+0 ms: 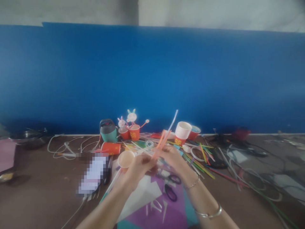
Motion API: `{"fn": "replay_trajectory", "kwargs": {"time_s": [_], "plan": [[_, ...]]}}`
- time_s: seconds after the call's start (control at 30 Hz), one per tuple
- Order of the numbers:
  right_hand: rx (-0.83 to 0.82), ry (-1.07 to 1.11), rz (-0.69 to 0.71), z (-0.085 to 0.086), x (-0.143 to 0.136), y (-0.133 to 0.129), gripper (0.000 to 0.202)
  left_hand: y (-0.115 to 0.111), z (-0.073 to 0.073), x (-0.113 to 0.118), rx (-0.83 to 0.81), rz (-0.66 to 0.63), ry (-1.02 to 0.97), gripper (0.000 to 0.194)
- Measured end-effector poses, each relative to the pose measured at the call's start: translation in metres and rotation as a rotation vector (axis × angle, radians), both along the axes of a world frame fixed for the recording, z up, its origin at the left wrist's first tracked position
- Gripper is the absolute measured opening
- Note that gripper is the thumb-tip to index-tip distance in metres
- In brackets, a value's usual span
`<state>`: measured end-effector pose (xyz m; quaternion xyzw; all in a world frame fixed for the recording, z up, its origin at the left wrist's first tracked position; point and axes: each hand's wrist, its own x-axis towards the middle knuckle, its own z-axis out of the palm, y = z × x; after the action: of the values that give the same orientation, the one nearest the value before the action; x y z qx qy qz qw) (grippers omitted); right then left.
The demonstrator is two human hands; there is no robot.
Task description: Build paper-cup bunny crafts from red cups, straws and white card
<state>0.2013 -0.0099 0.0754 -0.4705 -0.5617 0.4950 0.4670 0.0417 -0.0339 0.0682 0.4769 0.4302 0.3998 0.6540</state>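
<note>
Both hands are raised over the middle of the table, close together. My left hand (140,167) has its fingers closed on the lower end of a bundle of orange strips (162,141). My right hand (170,157) pinches the same strips from the right side. A pale strip (173,119) sticks up from the bundle. Just left of my left hand stands an open paper cup (126,159). Beneath the hands lie black-handled scissors (171,187), white paper (143,194) and a purple sheet (171,210) with white paper scraps on it.
Behind are a stack of cups (183,132), a teal jar (108,131), decorated red cups (134,132) and a tipped red cup (111,148). A phone (93,175) lies left. Coloured sticks (199,165) and cables (252,178) spread right. A blue panel (152,76) rises behind.
</note>
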Motion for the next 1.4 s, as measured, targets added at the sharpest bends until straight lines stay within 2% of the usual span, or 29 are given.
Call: {"fn": "replay_trajectory", "kwargs": {"time_s": [0.1,0.17,0.23,0.3,0.43,0.5,0.57,0.63,0.7,0.8,0.87,0.93,1.03,1.1,1.17,1.3,1.37,1.4], "plan": [[-0.004,0.115,-0.119,0.005,0.005,0.000,0.031,0.001,0.001,-0.003,0.052,0.021,0.005,0.031],[0.000,0.250,-0.179,0.006,0.006,0.001,0.031,0.002,0.000,-0.003,0.071,0.067,-0.097,0.026],[-0.020,0.391,-0.161,0.003,0.002,0.001,0.030,0.003,-0.002,-0.002,0.091,0.150,-0.262,0.021],[-0.067,0.480,-0.077,-0.001,-0.005,-0.002,0.030,0.004,-0.005,0.000,0.121,0.231,-0.391,0.020],[-0.199,0.494,0.101,-0.004,-0.017,-0.006,0.032,0.009,-0.004,0.001,0.155,0.416,-0.494,0.023],[-0.202,0.511,0.057,-0.003,-0.012,-0.003,0.032,0.012,0.001,-0.005,0.161,0.523,-0.559,0.024],[-0.180,0.500,-0.070,-0.001,0.001,0.004,0.034,0.015,0.008,-0.014,0.191,0.555,-0.575,0.024],[-0.165,0.427,-0.194,0.000,0.018,0.010,0.036,0.017,0.013,-0.024,0.233,0.556,-0.489,0.027],[-0.099,0.321,-0.252,0.003,0.032,0.013,0.039,0.020,0.016,-0.033,0.252,0.546,-0.384,0.034],[0.004,0.040,-0.254,0.011,0.043,0.008,0.038,0.024,0.017,-0.042,0.213,0.490,-0.275,0.043],[0.009,-0.168,-0.128,0.018,0.044,0.002,0.035,0.025,0.016,-0.044,0.184,0.431,-0.214,0.045],[-0.005,-0.354,0.074,0.022,0.043,-0.004,0.031,0.026,0.015,-0.045,0.171,0.379,-0.153,0.044],[-0.010,-0.619,0.314,0.020,0.040,-0.010,0.017,0.027,0.014,-0.047,0.189,0.338,-0.069,0.040],[-0.078,-0.827,0.344,0.012,0.036,-0.013,0.011,0.027,0.014,-0.049,0.226,0.351,-0.027,0.040],[-0.172,-1.014,0.314,0.003,0.030,-0.014,0.015,0.029,0.014,-0.051,0.252,0.383,-0.018,0.040],[-0.142,-1.122,0.247,-0.003,0.012,-0.013,0.028,0.030,0.016,-0.052,0.221,0.389,-0.062,0.043],[-0.049,-1.066,0.182,0.001,0.004,-0.013,0.021,0.029,0.016,-0.051,0.210,0.349,-0.064,0.041],[0.009,-0.968,0.152,0.004,0.000,-0.013,0.020,0.029,0.016,-0.050,0.206,0.314,-0.063,0.040]]}}
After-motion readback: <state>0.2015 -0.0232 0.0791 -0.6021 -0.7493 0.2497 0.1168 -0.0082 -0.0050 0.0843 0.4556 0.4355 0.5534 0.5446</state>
